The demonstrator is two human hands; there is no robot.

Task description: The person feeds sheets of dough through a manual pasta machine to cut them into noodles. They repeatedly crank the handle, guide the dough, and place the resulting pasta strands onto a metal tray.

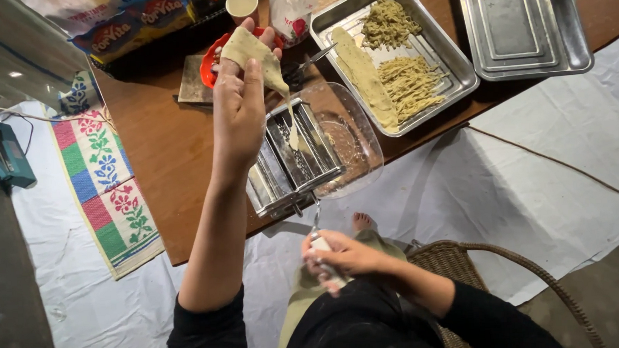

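On the brown bench (165,151) a pasta machine (292,161) sits at the edge so its crank (320,245) hangs free, right hand (340,259) clamped on it, left hand (241,94) pinching a dough sheet (257,56) above the rollers.

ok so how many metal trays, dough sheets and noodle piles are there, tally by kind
metal trays: 2, one with dough, one stacked empty
dough sheets: 2, one in the left hand feeding the pasta machine, one lying in the tray
cut noodle piles: 2
total: 6
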